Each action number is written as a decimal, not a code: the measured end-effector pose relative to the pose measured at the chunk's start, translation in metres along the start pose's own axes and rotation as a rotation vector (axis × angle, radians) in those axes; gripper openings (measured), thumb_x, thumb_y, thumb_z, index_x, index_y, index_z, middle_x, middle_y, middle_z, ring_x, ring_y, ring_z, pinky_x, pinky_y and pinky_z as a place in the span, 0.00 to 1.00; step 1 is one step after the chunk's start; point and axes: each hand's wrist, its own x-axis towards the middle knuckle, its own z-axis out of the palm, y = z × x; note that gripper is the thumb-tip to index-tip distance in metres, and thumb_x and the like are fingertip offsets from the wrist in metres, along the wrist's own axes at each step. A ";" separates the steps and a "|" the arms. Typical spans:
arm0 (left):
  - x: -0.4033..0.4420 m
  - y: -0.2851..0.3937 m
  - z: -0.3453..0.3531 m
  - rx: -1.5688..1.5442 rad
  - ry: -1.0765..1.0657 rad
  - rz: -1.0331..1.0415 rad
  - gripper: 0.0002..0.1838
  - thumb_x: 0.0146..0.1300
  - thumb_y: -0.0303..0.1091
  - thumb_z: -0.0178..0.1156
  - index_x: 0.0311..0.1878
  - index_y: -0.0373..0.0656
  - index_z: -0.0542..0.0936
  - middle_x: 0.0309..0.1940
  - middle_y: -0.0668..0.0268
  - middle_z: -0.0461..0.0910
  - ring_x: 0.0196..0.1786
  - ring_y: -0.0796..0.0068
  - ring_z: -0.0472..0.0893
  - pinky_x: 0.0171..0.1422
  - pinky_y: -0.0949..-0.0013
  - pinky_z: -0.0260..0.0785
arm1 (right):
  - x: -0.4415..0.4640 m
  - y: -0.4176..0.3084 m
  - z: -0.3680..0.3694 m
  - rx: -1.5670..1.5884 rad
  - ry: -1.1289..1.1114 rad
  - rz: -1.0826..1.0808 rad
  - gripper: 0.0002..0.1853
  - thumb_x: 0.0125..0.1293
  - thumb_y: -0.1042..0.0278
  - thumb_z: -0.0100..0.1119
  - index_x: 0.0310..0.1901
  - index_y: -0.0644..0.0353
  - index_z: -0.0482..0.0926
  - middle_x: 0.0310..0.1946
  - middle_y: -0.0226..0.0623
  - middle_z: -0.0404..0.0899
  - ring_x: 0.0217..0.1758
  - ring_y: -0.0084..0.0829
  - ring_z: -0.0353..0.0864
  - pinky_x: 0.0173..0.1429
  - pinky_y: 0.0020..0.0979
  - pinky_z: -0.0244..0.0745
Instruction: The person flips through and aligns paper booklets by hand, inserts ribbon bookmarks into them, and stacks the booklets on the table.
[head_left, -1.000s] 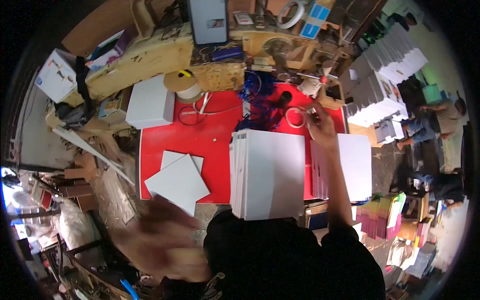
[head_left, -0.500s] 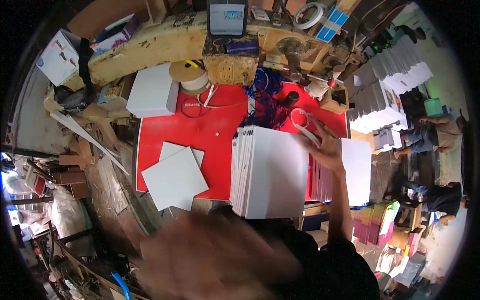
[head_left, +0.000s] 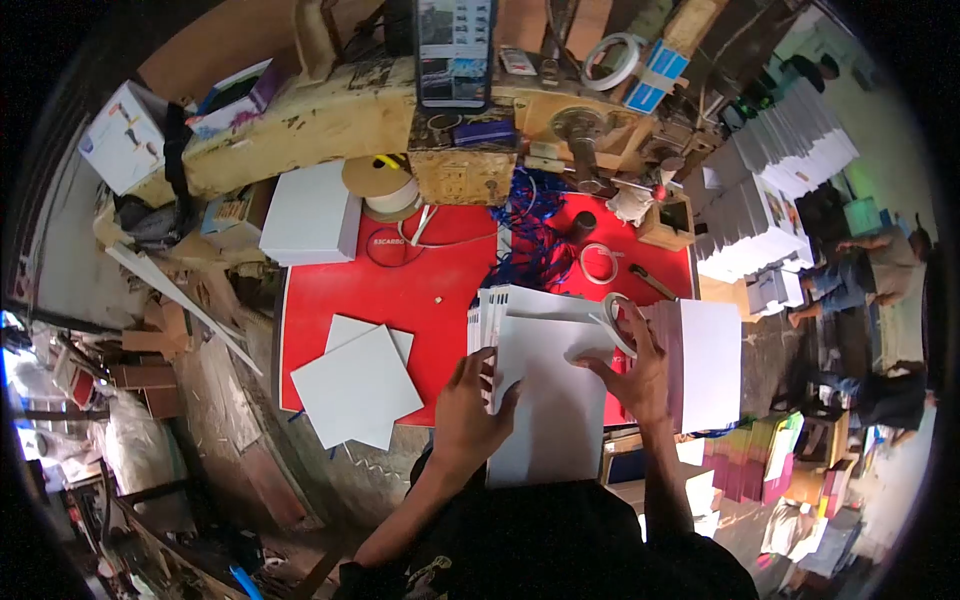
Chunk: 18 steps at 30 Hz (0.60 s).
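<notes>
A stack of white booklets (head_left: 550,400) stands close to my body at the front edge of the red table mat (head_left: 340,285). My left hand (head_left: 473,410) rests at the stack's left side, fingers apart along its edges and thumb near the top sheet. Around a roll of white tape (head_left: 619,318), the fingers of my right hand (head_left: 636,370) are curled, with the thumb reaching over the top sheet. A second ring of tape (head_left: 599,264) lies on the mat behind. Right of my hand is another stack of white booklets (head_left: 710,365).
Loose white sheets (head_left: 357,385) lie at the left front. Behind are a white stack (head_left: 312,212), a ribbon spool (head_left: 381,190), blue ribbons (head_left: 530,235), a dark cylinder (head_left: 582,225) and a phone (head_left: 455,55). Two people (head_left: 885,265) are at the far right.
My left hand has come from the lower left to the stack's left side. My right hand has moved down from the back of the mat, bringing the tape roll to the stack.
</notes>
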 end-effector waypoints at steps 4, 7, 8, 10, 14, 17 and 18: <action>0.001 0.009 -0.002 -0.118 0.016 0.053 0.24 0.57 0.29 0.71 0.54 0.36 0.73 0.33 0.55 0.80 0.31 0.64 0.82 0.33 0.65 0.76 | -0.003 -0.008 -0.010 0.132 0.027 0.043 0.36 0.54 0.75 0.74 0.66 0.58 0.70 0.50 0.49 0.82 0.49 0.42 0.85 0.53 0.37 0.81; 0.000 0.034 -0.011 -0.320 -0.002 0.109 0.21 0.60 0.27 0.69 0.55 0.36 0.76 0.35 0.55 0.83 0.28 0.73 0.82 0.29 0.70 0.74 | 0.004 -0.014 -0.031 0.011 0.088 0.033 0.24 0.63 0.73 0.67 0.61 0.60 0.76 0.44 0.49 0.84 0.45 0.40 0.86 0.47 0.33 0.79; 0.004 0.045 -0.023 -0.308 0.005 0.144 0.20 0.61 0.26 0.68 0.56 0.35 0.77 0.35 0.56 0.84 0.28 0.78 0.82 0.28 0.72 0.73 | 0.006 -0.021 -0.041 0.000 0.104 0.049 0.24 0.63 0.73 0.67 0.61 0.60 0.76 0.44 0.49 0.84 0.45 0.40 0.86 0.47 0.33 0.79; 0.012 0.073 -0.052 -0.196 0.010 0.184 0.22 0.61 0.24 0.68 0.59 0.36 0.79 0.32 0.59 0.86 0.25 0.85 0.80 0.26 0.77 0.71 | 0.008 -0.035 -0.058 0.103 0.154 0.101 0.17 0.66 0.76 0.62 0.57 0.62 0.79 0.42 0.48 0.85 0.42 0.38 0.86 0.44 0.32 0.79; 0.016 0.138 -0.113 0.094 -0.047 0.333 0.23 0.58 0.23 0.67 0.59 0.36 0.80 0.26 0.59 0.83 0.20 0.80 0.80 0.23 0.76 0.71 | 0.006 -0.046 -0.069 0.389 0.185 0.136 0.14 0.67 0.75 0.62 0.54 0.62 0.81 0.39 0.45 0.85 0.40 0.27 0.85 0.41 0.28 0.77; 0.011 0.146 -0.113 0.130 -0.350 0.496 0.29 0.55 0.23 0.65 0.62 0.33 0.75 0.28 0.60 0.80 0.21 0.70 0.82 0.23 0.68 0.75 | -0.004 -0.056 -0.080 0.324 0.149 0.200 0.12 0.66 0.76 0.62 0.52 0.62 0.83 0.38 0.41 0.85 0.37 0.23 0.83 0.37 0.24 0.75; 0.009 0.144 -0.107 0.147 -0.457 0.477 0.32 0.55 0.23 0.64 0.66 0.35 0.71 0.35 0.58 0.80 0.24 0.67 0.84 0.25 0.66 0.78 | -0.008 -0.058 -0.080 0.364 0.147 0.191 0.12 0.66 0.77 0.61 0.51 0.62 0.84 0.38 0.41 0.85 0.36 0.23 0.83 0.36 0.24 0.74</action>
